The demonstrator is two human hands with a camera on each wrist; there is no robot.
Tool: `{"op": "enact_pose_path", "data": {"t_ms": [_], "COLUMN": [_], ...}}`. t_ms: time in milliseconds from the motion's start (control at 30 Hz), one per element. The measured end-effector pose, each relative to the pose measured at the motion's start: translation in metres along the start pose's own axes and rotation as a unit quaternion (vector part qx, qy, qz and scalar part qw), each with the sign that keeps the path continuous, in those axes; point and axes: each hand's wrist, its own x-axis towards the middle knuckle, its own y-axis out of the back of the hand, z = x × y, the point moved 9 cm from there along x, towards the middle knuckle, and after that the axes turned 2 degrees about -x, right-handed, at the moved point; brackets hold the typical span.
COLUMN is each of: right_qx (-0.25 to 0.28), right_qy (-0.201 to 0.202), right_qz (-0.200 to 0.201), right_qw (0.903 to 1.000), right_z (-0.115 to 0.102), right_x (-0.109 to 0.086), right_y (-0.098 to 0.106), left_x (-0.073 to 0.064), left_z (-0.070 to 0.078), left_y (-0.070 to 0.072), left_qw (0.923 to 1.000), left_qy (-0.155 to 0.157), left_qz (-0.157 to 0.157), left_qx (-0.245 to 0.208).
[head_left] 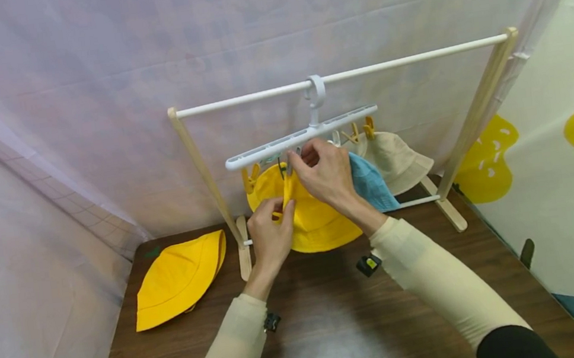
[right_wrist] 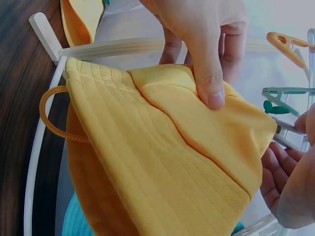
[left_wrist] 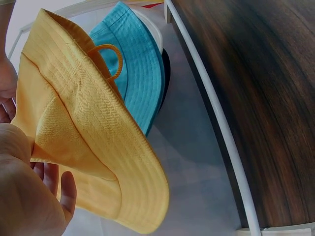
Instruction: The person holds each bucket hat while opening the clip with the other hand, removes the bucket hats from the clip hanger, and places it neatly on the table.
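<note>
A yellow bucket hat (head_left: 321,216) hangs under a white clip hanger (head_left: 293,140). My left hand (head_left: 270,232) pinches the fabric of its crown between thumb and fingers, as the right wrist view also shows. At the crown's tip, my right hand (head_left: 326,174) pinches a grey clothespin (right_wrist: 285,127) whose jaws meet the fabric. An orange cord loop (right_wrist: 49,113) sticks out from the hat's brim. Behind this hat hang a blue hat (head_left: 372,183) and a cream hat (head_left: 394,160).
The hanger hooks onto the white rail (head_left: 412,61) of a wooden rack (head_left: 478,114). Orange clothespins (head_left: 368,127) and a green clothespin (right_wrist: 288,91) hang from it. Another yellow hat (head_left: 178,279) lies on the dark wooden table (head_left: 318,342), left of the rack. A pale curtain stands behind.
</note>
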Motion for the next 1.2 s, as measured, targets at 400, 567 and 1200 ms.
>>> {"op": "enact_pose_path", "data": {"t_ms": [400, 567, 1200], "right_qx": [-0.005, -0.009, -0.005], "right_qy": [0.004, 0.002, -0.011], "right_qz": [-0.002, -0.005, -0.007], "right_qw": [1.0000, 0.9999, 0.9999], "right_z": [-0.002, -0.002, 0.002], "right_x": [0.000, 0.000, 0.002], "right_y": [0.000, 0.001, 0.002], "left_x": [-0.005, -0.010, -0.022], "left_z": [-0.005, -0.009, -0.017], "left_y": [0.002, 0.002, 0.013], "left_qw": [0.9999, 0.9999, 0.9999], "left_qy": [0.003, 0.002, 0.007], "left_qz": [0.001, -0.004, -0.003], "left_qx": [-0.014, -0.011, -0.009]}}
